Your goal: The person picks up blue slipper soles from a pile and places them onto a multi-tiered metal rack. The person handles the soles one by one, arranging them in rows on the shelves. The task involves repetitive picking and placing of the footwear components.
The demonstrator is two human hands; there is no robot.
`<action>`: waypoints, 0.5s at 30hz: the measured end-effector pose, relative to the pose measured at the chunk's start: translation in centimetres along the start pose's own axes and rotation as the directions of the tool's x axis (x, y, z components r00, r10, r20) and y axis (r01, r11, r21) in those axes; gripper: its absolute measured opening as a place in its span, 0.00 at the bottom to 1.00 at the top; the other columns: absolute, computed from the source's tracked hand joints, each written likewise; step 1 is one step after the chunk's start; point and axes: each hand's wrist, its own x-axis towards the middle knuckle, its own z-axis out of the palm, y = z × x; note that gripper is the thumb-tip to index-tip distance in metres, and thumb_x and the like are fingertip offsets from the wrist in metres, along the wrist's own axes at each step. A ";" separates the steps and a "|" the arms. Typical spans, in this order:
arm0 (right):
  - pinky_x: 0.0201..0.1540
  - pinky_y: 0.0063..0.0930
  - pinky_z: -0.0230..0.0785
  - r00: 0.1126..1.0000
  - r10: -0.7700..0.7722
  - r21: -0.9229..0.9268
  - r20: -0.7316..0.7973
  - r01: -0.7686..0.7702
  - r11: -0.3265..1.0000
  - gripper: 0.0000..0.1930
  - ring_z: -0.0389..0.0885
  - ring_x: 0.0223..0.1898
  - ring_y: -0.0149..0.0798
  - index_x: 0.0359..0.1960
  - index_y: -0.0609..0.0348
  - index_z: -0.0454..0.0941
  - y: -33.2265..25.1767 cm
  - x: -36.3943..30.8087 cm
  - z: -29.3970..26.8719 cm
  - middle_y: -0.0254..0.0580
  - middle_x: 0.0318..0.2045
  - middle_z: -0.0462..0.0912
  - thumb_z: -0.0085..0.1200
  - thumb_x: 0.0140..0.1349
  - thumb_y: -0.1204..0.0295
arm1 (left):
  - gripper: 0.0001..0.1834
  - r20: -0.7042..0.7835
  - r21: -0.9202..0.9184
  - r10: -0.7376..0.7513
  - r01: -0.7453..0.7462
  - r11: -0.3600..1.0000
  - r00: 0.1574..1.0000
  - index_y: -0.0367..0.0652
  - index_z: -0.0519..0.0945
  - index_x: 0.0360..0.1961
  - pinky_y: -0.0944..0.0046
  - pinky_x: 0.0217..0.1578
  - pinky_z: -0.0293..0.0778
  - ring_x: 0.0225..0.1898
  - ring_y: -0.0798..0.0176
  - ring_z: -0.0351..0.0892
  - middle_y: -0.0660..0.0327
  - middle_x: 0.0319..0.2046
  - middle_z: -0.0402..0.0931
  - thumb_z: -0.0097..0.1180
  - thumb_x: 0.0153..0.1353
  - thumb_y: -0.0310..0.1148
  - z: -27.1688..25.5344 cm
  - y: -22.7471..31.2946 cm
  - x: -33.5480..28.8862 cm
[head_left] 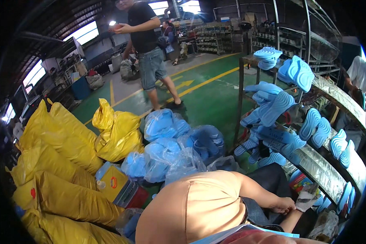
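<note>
Head view: yellow sacks (65, 162) fill the left of the frame, with clear bags of blue soles (179, 146) at centre and more blue soles (280, 105) along the curved conveyor (333, 179) at right. A seated co-worker in a tan shirt (195, 207), lower centre, rests a bare hand (282, 204) against a gloved hand (307, 199). The wearer's own hands are out of view.

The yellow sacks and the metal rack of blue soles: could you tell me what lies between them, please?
In the head view, clear plastic bags stuffed with blue soles lie heaped on the green floor between the yellow sacks and the rack.
</note>
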 end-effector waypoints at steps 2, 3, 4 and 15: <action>0.64 0.43 0.57 0.995 0.026 0.006 0.097 -0.027 1.000 0.32 0.71 0.58 0.43 0.66 0.61 0.64 0.2 1.2 4.0 0.46 0.62 0.71 0.38 0.71 0.47 | 0.09 0.020 -0.071 -0.076 0.078 0.994 0.997 0.43 0.76 0.39 0.57 0.38 0.71 0.32 0.63 0.75 0.60 0.31 0.76 0.51 0.64 0.36 0.7 0.7 -1.0; 0.64 0.43 0.57 0.995 0.037 0.017 0.097 -0.038 0.999 0.32 0.71 0.58 0.43 0.66 0.60 0.64 0.3 1.9 5.7 0.46 0.62 0.72 0.38 0.71 0.47 | 0.10 0.035 -0.098 -0.111 0.114 0.989 0.993 0.42 0.76 0.41 0.57 0.40 0.72 0.33 0.62 0.76 0.60 0.32 0.77 0.51 0.64 0.37 1.7 1.4 -2.0; 0.64 0.43 0.57 0.994 0.045 0.028 0.098 -0.048 0.998 0.32 0.71 0.57 0.43 0.66 0.60 0.64 0.5 2.4 7.3 0.46 0.62 0.72 0.38 0.71 0.47 | 0.12 0.065 -0.134 -0.144 0.151 0.979 0.987 0.42 0.77 0.41 0.56 0.41 0.72 0.35 0.62 0.77 0.60 0.34 0.78 0.53 0.64 0.39 2.4 1.8 -2.7; 0.63 0.42 0.57 0.978 0.154 0.058 0.143 -0.163 0.985 0.32 0.71 0.56 0.42 0.67 0.59 0.62 3.9 6.8 15.3 0.46 0.60 0.73 0.38 0.71 0.48 | 0.17 0.466 -0.160 -0.159 0.259 0.953 0.870 0.43 0.79 0.40 0.56 0.45 0.68 0.40 0.58 0.75 0.57 0.38 0.78 0.59 0.62 0.46 4.0 2.6 -6.5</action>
